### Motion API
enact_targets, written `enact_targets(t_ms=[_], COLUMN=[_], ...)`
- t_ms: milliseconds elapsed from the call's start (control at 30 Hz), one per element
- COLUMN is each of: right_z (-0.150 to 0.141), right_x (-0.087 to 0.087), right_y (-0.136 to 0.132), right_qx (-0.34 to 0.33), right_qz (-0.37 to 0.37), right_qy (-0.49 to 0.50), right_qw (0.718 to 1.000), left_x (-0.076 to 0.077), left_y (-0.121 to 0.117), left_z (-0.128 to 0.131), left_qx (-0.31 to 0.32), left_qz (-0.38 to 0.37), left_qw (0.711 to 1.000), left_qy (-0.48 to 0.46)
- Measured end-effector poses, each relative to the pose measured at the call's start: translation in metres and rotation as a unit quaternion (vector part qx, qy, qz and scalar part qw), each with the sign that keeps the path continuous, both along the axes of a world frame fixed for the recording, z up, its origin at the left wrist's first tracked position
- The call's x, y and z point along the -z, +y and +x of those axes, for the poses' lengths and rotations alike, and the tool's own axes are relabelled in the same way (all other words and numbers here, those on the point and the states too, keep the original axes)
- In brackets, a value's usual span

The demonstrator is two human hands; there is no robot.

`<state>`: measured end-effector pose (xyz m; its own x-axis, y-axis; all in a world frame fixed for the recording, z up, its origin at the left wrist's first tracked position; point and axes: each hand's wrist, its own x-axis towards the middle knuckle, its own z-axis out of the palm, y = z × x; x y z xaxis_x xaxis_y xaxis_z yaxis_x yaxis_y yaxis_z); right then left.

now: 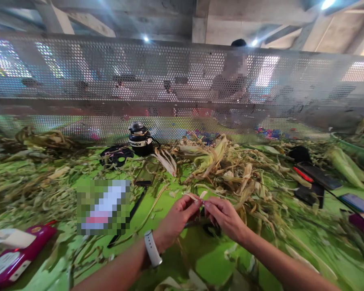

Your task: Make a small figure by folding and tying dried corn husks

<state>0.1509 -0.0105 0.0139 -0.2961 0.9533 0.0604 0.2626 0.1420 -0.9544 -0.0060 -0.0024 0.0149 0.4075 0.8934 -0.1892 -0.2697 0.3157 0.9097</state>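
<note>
Both hands meet over the green tabletop (197, 258) at the middle of the head view. My left hand (182, 212), with a white watch band (153, 248) on its wrist, is closed in a pinch on a pale strip of corn husk (203, 195). Fingertips nearly touching it, my right hand (223, 216) pinches the same strip from the other side. Part of the strip is hidden by the fingers. Below the hands lies a dark object (211, 229), mostly covered, whose kind I cannot make out.
Dried corn husks (242, 182) lie heaped ahead and scattered leftward. A perforated metal screen (170, 89) rises behind, with people beyond it. A black jug (140, 139) stands near it. Left is a magenta device (27, 250); right, a green basket (356, 147).
</note>
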Motion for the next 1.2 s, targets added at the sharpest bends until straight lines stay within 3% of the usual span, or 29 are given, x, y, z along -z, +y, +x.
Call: enact_targets(t_ms=[100, 233, 300, 567, 733, 867, 1100, 1200], right_z=[-0.004, -0.004, -0.002, 0.007, 0.009, 0.006, 0.01, 0.012], right_x=[0.002, 0.003, 0.003, 0.005, 0.003, 0.003, 0.0, -0.004], right_y=[-0.003, -0.003, -0.002, 0.002, 0.008, 0.012, 0.014, 0.013], right_qx=[-0.012, -0.055, -0.075, 0.011, 0.066, 0.049, 0.072, 0.019], right_qz=[0.069, 0.195, 0.217, 0.078, 0.045, -0.021, 0.048, 0.102], right_qy=[-0.043, -0.124, -0.137, -0.027, 0.014, 0.047, -0.017, -0.046], right_qw=[0.997, 0.971, 0.963, 0.997, 0.997, 0.997, 0.996, 0.993], left_x=[0.0, 0.003, 0.005, 0.007, 0.001, 0.001, 0.003, 0.008], left_y=[-0.003, -0.008, -0.009, 0.001, -0.002, -0.004, -0.002, -0.002], left_z=[0.004, 0.01, 0.011, 0.002, 0.002, 0.004, 0.0, 0.003], left_qx=[-0.056, -0.111, -0.123, -0.037, 0.013, 0.006, 0.059, 0.08], left_qz=[-0.037, -0.058, -0.054, -0.066, 0.001, 0.055, 0.106, 0.127], left_qw=[0.997, 0.989, 0.988, 0.99, 0.999, 0.998, 0.99, 0.987], left_qy=[-0.039, -0.074, -0.076, -0.116, -0.041, 0.01, 0.068, 0.065])
